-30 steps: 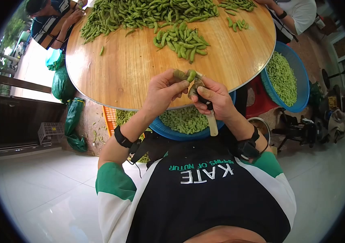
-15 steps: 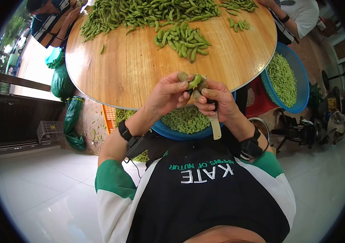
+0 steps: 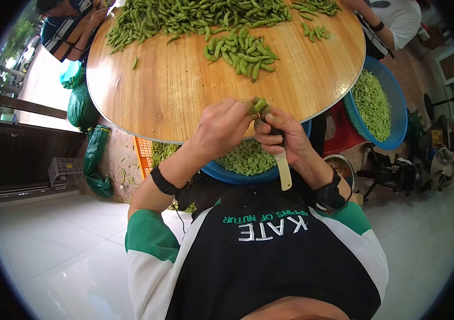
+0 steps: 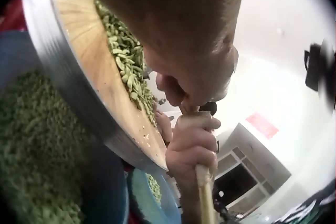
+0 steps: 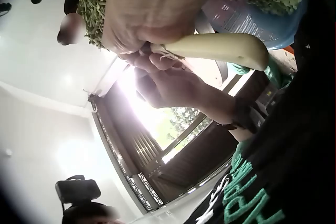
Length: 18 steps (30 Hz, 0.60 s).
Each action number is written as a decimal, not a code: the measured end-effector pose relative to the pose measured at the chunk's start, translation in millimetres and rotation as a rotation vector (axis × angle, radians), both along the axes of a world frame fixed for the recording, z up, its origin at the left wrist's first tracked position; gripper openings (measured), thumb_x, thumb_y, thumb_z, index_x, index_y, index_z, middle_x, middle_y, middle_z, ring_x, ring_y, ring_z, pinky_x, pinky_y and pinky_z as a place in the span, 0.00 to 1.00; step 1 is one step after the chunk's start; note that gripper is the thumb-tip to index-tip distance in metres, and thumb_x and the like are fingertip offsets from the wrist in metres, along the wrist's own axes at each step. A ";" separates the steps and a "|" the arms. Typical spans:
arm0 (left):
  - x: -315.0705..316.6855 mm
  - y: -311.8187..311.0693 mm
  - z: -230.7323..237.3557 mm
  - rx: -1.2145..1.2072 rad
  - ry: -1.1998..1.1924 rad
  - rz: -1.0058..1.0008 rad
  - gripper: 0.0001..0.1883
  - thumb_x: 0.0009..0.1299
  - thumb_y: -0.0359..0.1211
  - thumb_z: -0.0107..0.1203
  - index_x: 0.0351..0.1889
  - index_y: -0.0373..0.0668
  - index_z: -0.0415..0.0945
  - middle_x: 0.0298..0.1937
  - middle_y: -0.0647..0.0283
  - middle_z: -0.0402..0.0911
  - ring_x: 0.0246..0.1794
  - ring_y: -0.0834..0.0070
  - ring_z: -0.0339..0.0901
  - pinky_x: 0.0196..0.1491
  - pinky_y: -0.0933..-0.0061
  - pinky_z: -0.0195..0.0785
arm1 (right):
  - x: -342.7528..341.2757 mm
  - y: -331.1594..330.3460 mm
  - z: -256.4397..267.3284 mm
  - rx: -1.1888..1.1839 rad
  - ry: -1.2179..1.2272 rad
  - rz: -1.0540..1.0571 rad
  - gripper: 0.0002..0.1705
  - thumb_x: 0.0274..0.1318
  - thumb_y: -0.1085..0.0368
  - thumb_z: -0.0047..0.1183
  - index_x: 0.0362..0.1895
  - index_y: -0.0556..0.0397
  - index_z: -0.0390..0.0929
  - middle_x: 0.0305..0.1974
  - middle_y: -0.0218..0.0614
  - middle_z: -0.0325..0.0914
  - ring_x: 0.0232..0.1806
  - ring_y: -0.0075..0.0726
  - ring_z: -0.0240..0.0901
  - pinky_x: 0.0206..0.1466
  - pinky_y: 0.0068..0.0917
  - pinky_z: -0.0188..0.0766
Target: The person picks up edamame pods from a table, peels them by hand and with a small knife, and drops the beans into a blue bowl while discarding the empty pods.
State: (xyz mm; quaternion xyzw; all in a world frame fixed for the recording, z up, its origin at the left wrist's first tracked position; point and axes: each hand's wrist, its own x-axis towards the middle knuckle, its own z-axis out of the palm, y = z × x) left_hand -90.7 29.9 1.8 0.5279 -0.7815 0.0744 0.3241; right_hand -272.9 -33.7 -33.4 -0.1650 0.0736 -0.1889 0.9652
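Observation:
Above the near edge of the round wooden table [image 3: 147, 101], my two hands meet. My left hand [image 3: 221, 127], its back turned up, pinches a green soybean pod [image 3: 259, 105] at the fingertips. My right hand [image 3: 290, 133] grips a tool whose cream handle [image 3: 284, 173] points back toward my body; its working end is hidden among the fingers. Seen from the right wrist, the handle [image 5: 226, 49] sticks out of the fist. Brownish coverings show on some fingertips. Below the hands, a blue basin [image 3: 213, 173] holds shelled green beans [image 3: 248, 159].
A small heap of pods [image 3: 240, 53] lies ahead, with a large pile [image 3: 184, 21] behind it. Another blue basin of beans [image 3: 371, 104] stands at the right. An orange crate [image 3: 144, 154] is below left. People sit at both far sides.
My left hand has rolled over, so its back now faces up and hides its fingers. The pod stays between the hands. The cream handle's end has swung slightly toward my body.

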 end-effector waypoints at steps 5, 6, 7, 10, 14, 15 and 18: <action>-4.0 1.6 -0.5 0.655 1.303 -0.040 0.08 0.67 0.31 0.57 0.33 0.34 0.77 0.22 0.64 0.78 0.17 0.81 0.72 0.19 0.81 0.62 | 0.2 0.4 2.9 -0.036 0.010 -0.050 0.17 0.65 0.66 0.45 0.57 0.52 0.68 0.31 0.33 0.69 0.19 0.17 0.55 0.15 0.11 0.55; -4.3 0.9 -0.3 0.649 1.302 -0.039 0.08 0.67 0.31 0.57 0.33 0.34 0.77 0.22 0.64 0.78 0.17 0.81 0.72 0.19 0.81 0.62 | -1.3 -0.4 1.7 -0.099 0.026 -0.068 0.18 0.64 0.66 0.45 0.57 0.53 0.69 0.31 0.33 0.71 0.19 0.17 0.56 0.16 0.11 0.55; -4.8 0.9 -0.6 0.703 1.412 -0.071 0.08 0.69 0.31 0.55 0.34 0.35 0.78 0.23 0.67 0.78 0.17 0.83 0.72 0.19 0.83 0.61 | -2.9 -0.9 0.8 -0.160 0.044 -0.086 0.18 0.64 0.66 0.46 0.57 0.53 0.69 0.31 0.33 0.72 0.19 0.17 0.56 0.16 0.11 0.55; -8.1 1.7 -2.7 0.806 1.575 -0.084 0.07 0.70 0.31 0.53 0.36 0.36 0.78 0.23 0.67 0.78 0.18 0.85 0.71 0.19 0.83 0.61 | -8.5 -2.2 0.0 -0.358 0.149 -0.139 0.16 0.64 0.67 0.46 0.55 0.55 0.71 0.30 0.32 0.74 0.19 0.16 0.59 0.16 0.13 0.56; -20.9 10.0 -15.1 0.489 0.906 0.079 0.07 0.69 0.30 0.54 0.35 0.34 0.76 0.22 0.57 0.77 0.16 0.78 0.72 0.19 0.73 0.63 | -5.8 2.2 0.4 -0.640 0.384 -0.249 0.16 0.63 0.68 0.47 0.55 0.56 0.71 0.30 0.30 0.74 0.19 0.16 0.60 0.18 0.14 0.57; -23.0 12.0 -16.4 0.442 0.753 0.071 0.05 0.67 0.28 0.53 0.34 0.33 0.73 0.23 0.50 0.73 0.19 0.64 0.74 0.22 0.63 0.64 | -4.8 4.0 2.6 -0.737 0.481 -0.317 0.16 0.61 0.69 0.49 0.54 0.57 0.71 0.31 0.29 0.74 0.20 0.17 0.62 0.21 0.15 0.59; -33.0 16.0 -13.0 0.235 0.610 0.027 0.05 0.66 0.26 0.52 0.30 0.35 0.69 0.24 0.49 0.72 0.23 0.52 0.73 0.24 0.59 0.64 | 0.2 5.9 3.8 -0.966 0.614 -0.478 0.17 0.57 0.71 0.53 0.52 0.58 0.72 0.32 0.29 0.73 0.24 0.20 0.65 0.26 0.18 0.63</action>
